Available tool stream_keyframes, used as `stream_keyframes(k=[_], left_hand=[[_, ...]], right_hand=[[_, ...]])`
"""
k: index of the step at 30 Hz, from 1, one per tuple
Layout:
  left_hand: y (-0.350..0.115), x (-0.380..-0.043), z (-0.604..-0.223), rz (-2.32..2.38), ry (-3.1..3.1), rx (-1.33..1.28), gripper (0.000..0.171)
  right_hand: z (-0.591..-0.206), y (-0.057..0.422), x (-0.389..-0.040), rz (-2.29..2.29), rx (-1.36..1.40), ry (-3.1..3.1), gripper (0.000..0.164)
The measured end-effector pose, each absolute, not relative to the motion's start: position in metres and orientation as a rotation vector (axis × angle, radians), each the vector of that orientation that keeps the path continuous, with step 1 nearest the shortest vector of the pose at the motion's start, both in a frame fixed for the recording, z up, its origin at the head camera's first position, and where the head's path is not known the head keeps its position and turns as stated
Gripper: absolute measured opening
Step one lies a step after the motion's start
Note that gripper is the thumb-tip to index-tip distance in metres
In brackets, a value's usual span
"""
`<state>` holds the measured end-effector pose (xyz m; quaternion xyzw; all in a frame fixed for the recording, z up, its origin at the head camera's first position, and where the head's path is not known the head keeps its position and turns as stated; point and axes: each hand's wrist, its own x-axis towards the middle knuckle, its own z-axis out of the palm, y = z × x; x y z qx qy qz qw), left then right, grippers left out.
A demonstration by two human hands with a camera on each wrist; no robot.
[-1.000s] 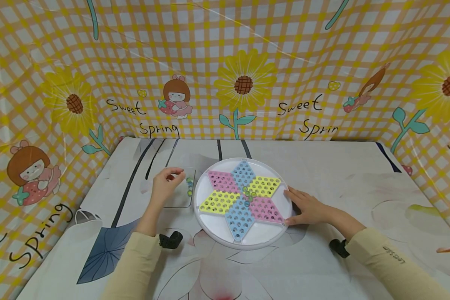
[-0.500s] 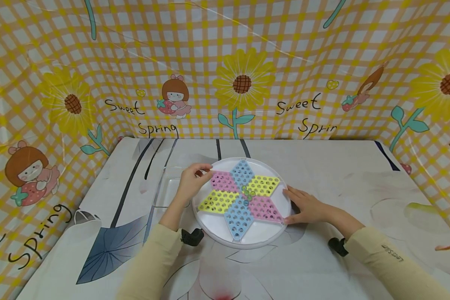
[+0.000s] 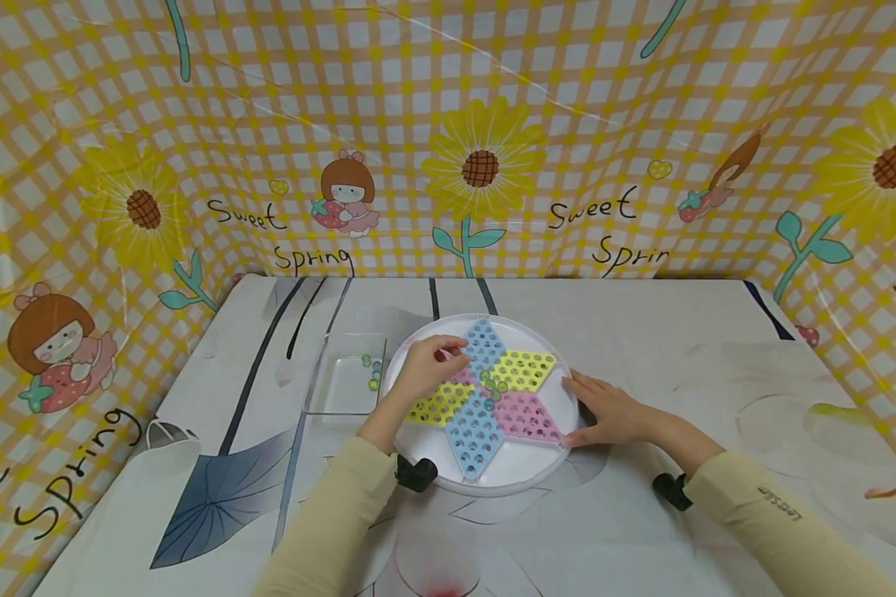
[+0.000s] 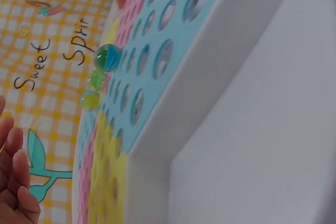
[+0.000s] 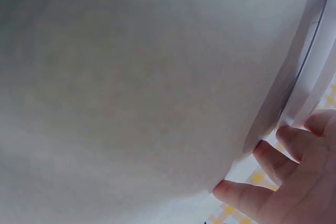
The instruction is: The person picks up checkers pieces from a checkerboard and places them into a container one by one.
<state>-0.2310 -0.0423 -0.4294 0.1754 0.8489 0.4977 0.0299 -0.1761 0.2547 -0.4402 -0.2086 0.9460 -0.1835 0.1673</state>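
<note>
Nearest the wearer, two pale yellow sleeves enter from the lower edge: left sleeve (image 3: 328,522), right sleeve (image 3: 776,514), the latter bearing dark lettering. A black wrist unit (image 3: 416,473) is seen at the left cuff and a second wrist unit (image 3: 672,491) at the right.

The board (image 3: 526,464), round and white with a six-pointed star of perforated blue, yellow and pink sections, lies flat on the table (image 3: 657,323) in front of the person. The right hand (image 3: 612,414) rests against its right rim, fingers extended and spread, not clamped on it.

A blue marble (image 3: 489,405) sits at the inner end of the near blue section. Just behind it, green-yellow marbles (image 3: 496,390) are clustered at the star's centre.

The left hand (image 3: 421,373) is over the left side of the board, partly covering the rear-left pink section, its fingers bent. Whether they are clamped on anything cannot be told.

Left of the board, just beside it, stands a clear box (image 3: 336,381) with loose marbles (image 3: 374,384) along its right side.

Beyond the table hangs a yellow checked cloth (image 3: 403,99) printed with sunflowers.
</note>
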Motion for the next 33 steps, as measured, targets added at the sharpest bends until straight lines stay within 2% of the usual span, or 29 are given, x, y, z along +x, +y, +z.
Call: stream_keyframes(k=[12,21,33], left_hand=[[-0.028,-0.234,-0.447,1.295,2.545,0.602,0.029],[-0.023,-0.237,-0.448,1.029,2.587,0.691,0.037],[-0.018,-0.237,-0.446,1.038,2.592,0.559,0.024]], right_hand=[[-0.437,0.25,-0.176,-0.528,-0.589,2.681,0.101],[-0.439,0.253,-0.175,-0.521,-0.588,2.695,0.101],[-0.443,0.256,-0.176,-0.526,-0.616,2.715,0.1]])
